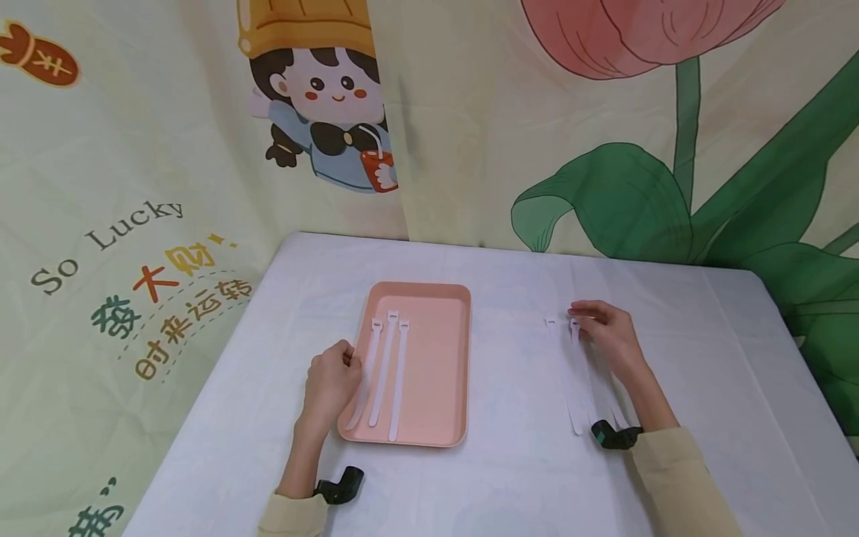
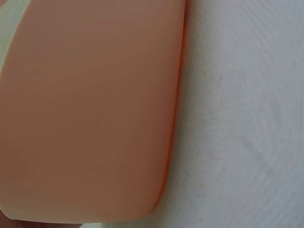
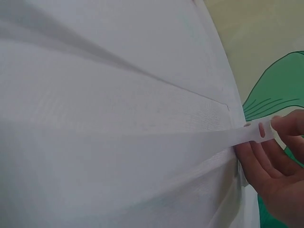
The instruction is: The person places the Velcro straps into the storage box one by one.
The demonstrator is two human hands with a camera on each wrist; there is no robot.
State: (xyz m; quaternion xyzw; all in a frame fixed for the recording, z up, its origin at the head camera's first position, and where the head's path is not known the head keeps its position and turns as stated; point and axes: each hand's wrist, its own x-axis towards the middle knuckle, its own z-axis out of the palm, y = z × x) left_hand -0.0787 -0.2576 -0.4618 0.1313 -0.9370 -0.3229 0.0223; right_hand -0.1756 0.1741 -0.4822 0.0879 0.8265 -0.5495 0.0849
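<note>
My right hand (image 1: 607,335) pinches the slotted head of a white strap (image 3: 254,132) betw. thumb & fingers, toward the table's (image 1: 510,477) far edge, right of center. Strap's long axis runs far-to-near, head far, tail back under my wrist. More loose straps (image 1: 570,388) lie just beside it. My left hand (image 1: 330,384) curls on the pink tray's (image 1: 436,418) left rim; three straps (image 1: 384,373) inside, same direction. Bare cloth betw. tray & my right hand.
</note>
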